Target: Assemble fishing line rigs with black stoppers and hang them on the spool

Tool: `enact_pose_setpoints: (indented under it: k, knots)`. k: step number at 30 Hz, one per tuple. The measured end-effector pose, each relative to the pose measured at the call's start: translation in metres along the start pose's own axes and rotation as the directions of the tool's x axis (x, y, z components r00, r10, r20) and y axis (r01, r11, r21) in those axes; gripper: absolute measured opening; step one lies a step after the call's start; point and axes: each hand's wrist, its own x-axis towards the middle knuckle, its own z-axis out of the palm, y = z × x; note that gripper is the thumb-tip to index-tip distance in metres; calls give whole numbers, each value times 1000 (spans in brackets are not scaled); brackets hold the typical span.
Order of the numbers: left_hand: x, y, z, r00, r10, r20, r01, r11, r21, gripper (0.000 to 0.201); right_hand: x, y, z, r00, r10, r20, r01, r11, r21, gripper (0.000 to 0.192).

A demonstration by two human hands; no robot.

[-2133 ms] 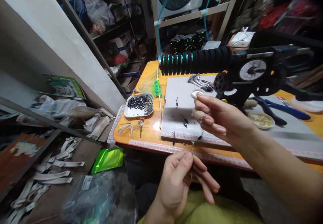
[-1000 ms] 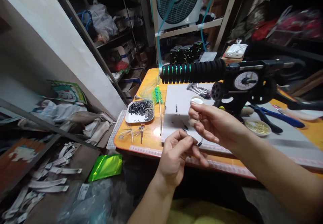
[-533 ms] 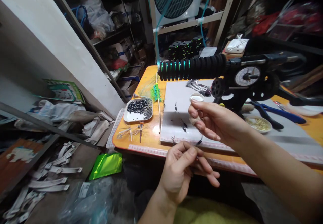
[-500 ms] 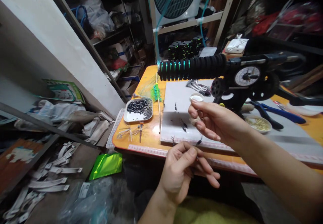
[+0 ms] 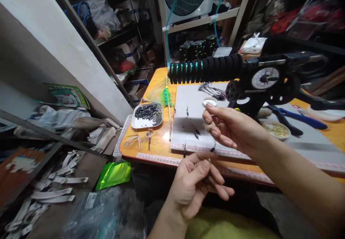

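Note:
My left hand [image 5: 195, 185] is low in front of the table edge, thumb and index finger pinched together, the other fingers loosely spread. A tiny pale bit shows at that pinch; its kind is too small to tell. Above it and to the right, my right hand [image 5: 231, 126] pinches with thumb and fingertips in front of a small white dish [image 5: 210, 102]. Whatever it holds is too fine to make out, and a pale wrap covers one finger. Small black pieces with thin stems [image 5: 196, 135] lie on the white board [image 5: 183, 124] beyond my hands.
A white tray [image 5: 147, 126] of small black pieces stands left on the yellow table [image 5: 159, 149]. A winding machine with a black ribbed roller [image 5: 205, 68] and dial reaches over the board. Blue-handled pliers [image 5: 304, 120] and a dish of gold-coloured bits [image 5: 277, 130] lie right.
My left hand's index finger and thumb have shifted slightly, and a pale bit now shows between them. My right hand keeps its pinch almost in place. The view has tilted a little.

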Motion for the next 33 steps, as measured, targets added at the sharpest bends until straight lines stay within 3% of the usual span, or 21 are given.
enact_pose_setpoints:
  k: [6, 13, 21, 29, 33]
  knots:
    - [-5, -6, -6, 998, -60, 15, 61, 998, -33, 21, 0, 0, 0, 1000, -1, -11, 1, 1000, 10, 35]
    - [-6, -6, -9, 998, -28, 58, 33, 996, -84, 11, 0, 0, 2, 999, 12, -36, -11, 1000, 13, 38]
    - [-8, -9, -9, 997, -67, 27, 69, 995, -70, 22, 2, 0, 1, 997, 10, -75, -12, 999, -33, 41]
    - [-12, -12, -8, 996, -78, 52, 84, 989, -121, 23, 1, 0, 0, 995, -42, -94, 20, 974, -227, 35]
    - [-7, -15, -11, 1000, -30, 2, 30, 1000, 0, 25, 2, 1, -3, 986, -123, -108, 69, 909, -411, 35]
